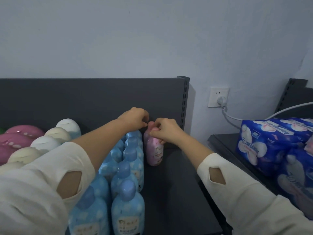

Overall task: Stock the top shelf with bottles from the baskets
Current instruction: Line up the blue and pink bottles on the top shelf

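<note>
A pink bottle (154,152) stands upright at the back of the dark top shelf (179,189), against the back panel and right beside the blue bottles. My right hand (165,130) grips its neck and shoulder. My left hand (135,118) reaches over the blue bottles, its fingertips pinched at the pink bottle's cap. Two rows of blue bottles (127,197) run from the front edge to the back, just left of the pink one. My hands hide most of the cap.
White and cream rounded bottles (45,143) and pink ones (15,138) fill the shelf's left part. A slotted upright post (184,102) ends the shelf on the right. Blue tissue packs (274,146) sit on the neighbouring shelf, under a wall socket (218,97) with a cable.
</note>
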Demonstrator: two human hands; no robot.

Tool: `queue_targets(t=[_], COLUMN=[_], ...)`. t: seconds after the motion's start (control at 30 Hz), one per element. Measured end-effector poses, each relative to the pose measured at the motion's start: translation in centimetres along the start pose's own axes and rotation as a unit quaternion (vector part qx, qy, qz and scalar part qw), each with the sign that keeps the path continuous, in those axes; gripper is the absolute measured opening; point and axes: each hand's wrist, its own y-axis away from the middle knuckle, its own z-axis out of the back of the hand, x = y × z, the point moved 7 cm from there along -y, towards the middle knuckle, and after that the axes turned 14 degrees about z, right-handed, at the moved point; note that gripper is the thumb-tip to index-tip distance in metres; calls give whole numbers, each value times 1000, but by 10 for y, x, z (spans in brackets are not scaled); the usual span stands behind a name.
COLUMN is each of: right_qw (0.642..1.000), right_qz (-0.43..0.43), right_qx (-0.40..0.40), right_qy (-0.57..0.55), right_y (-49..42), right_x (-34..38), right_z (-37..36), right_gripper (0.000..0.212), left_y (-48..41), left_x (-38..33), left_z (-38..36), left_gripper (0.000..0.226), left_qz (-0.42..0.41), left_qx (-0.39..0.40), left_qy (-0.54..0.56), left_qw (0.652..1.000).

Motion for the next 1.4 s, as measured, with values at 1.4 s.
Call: queue_targets(t=[1.4], right_qw=[834], right_qz=[547], right_qx=[8], right_qy=[75], right_y=[130], right_x=[542], right_z=[-233], right_gripper=[27], left_y=[543], left_x=[338], left_z=[186], left_gripper=[19], left_qz=[398], left_qx=[-206], left_qy=[-173], left_qw=[877])
